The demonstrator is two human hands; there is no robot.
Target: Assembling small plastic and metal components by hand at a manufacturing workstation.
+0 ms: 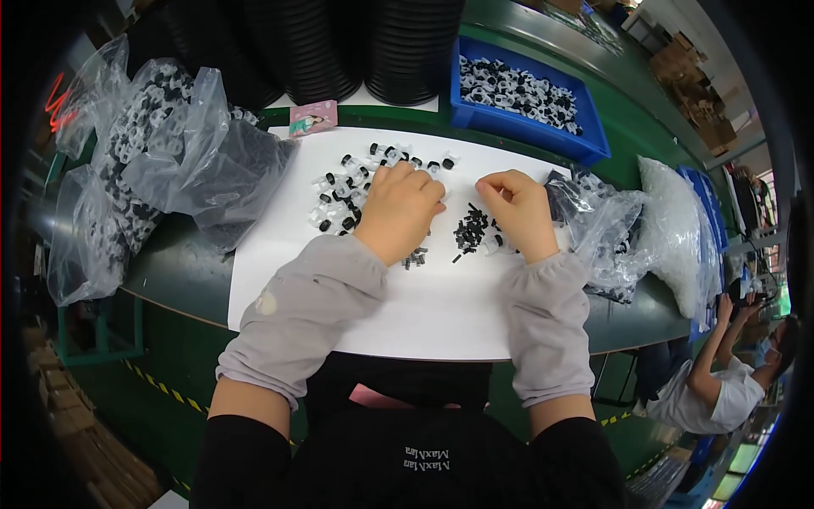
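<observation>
left hand (pixel 402 209) | gap: black pieces (pixel 469 226) | right hand (pixel 521 214) near right edge, white sheet (pixel 424 314)

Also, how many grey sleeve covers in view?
2. The left sleeve cover sits just behind the left hand, the right sleeve cover just behind the right hand. I see no others, though some could be hidden elsewhere.
</observation>
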